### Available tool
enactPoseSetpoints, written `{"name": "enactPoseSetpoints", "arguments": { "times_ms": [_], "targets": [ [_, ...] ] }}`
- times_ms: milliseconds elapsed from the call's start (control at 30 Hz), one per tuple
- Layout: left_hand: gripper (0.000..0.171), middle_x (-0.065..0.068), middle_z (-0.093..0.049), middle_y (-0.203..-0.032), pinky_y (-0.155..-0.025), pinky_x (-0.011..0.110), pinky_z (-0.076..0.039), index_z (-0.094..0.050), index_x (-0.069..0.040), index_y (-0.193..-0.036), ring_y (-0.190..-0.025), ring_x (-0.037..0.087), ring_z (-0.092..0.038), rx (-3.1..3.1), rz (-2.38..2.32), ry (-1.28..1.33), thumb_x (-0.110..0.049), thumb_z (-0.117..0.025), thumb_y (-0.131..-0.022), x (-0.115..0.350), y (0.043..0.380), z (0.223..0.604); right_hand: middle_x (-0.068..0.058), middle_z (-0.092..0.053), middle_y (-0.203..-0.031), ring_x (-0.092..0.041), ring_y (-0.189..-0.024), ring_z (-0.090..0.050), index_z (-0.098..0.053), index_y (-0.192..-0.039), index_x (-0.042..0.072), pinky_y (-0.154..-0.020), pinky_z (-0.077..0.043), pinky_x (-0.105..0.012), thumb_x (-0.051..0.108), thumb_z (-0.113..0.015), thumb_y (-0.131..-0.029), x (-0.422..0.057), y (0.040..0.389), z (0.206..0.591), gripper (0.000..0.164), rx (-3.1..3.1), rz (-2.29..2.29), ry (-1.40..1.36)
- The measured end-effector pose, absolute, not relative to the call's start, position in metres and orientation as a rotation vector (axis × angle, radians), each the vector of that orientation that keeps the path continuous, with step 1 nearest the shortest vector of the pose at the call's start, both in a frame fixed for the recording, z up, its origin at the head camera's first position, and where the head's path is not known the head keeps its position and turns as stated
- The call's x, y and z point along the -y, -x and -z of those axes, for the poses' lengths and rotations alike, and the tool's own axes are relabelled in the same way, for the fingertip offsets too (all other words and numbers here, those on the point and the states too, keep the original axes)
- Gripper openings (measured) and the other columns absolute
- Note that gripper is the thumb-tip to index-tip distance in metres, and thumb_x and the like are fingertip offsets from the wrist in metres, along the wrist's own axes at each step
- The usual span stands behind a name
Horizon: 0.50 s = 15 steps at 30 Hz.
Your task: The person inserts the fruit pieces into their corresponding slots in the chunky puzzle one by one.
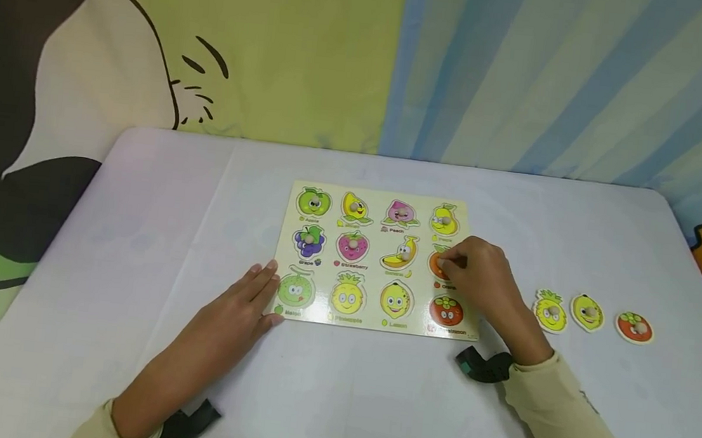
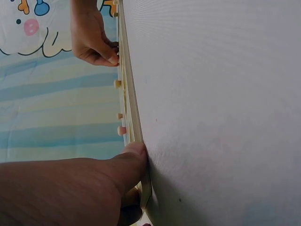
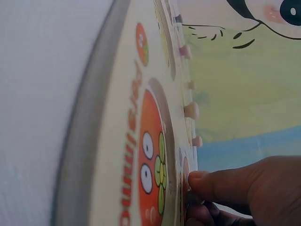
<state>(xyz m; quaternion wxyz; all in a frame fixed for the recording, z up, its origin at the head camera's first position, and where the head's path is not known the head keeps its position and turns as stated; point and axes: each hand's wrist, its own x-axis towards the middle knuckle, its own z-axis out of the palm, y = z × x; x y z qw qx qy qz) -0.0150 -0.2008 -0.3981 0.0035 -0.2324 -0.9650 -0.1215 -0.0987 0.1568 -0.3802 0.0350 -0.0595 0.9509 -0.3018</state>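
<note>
A cream fruit puzzle board (image 1: 366, 328) lies flat on the table, its rows of fruit pictures labelled. My right hand (image 1: 488, 278) pinches the small knob of the orange piece (image 1: 437, 264) at the Orange spot; fingers partly cover it. In the right wrist view the thumb and fingertips (image 3: 200, 181) close in just past the printed persimmon (image 3: 153, 155). My left hand (image 1: 241, 300) rests against the board's front left corner, fingers stretched along the left edge, thumb at the front edge. The left wrist view shows that thumb (image 2: 134, 153) pressed on the board's rim.
Right of the board lie a loose pineapple piece (image 1: 550, 311), a lemon piece (image 1: 587, 313) and a red persimmon piece (image 1: 634, 327). Knobbed pieces such as the grape (image 1: 308, 243) and strawberry (image 1: 352, 247) sit in the board. A white cloth covers the table (image 1: 346, 402); a printed curtain (image 1: 316, 53) hangs behind.
</note>
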Motion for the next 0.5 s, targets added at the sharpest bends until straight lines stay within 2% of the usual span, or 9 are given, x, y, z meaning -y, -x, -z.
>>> {"name": "enactPoseSetpoints", "arguments": {
  "times_ms": [500],
  "targets": [
    [0.063, 0.023, -0.041, -0.147, -0.102, 0.045, -0.042, -0.05, 0.01, -0.136, -0.136, 0.04, -0.036, 3.026, 0.349, 0.738, -0.022, -0.075, -0.087, 0.2006, 0.016, 0.3976, -0.011, -0.061, -0.096, -0.025, -0.083, -0.056, -0.073, -0.101, -0.002, -0.071, -0.049, -0.036, 0.006, -0.068, -0.092, -0.1618, 0.1, 0.3745, 0.014, -2.849, 0.924, 0.251]
  ]
}}
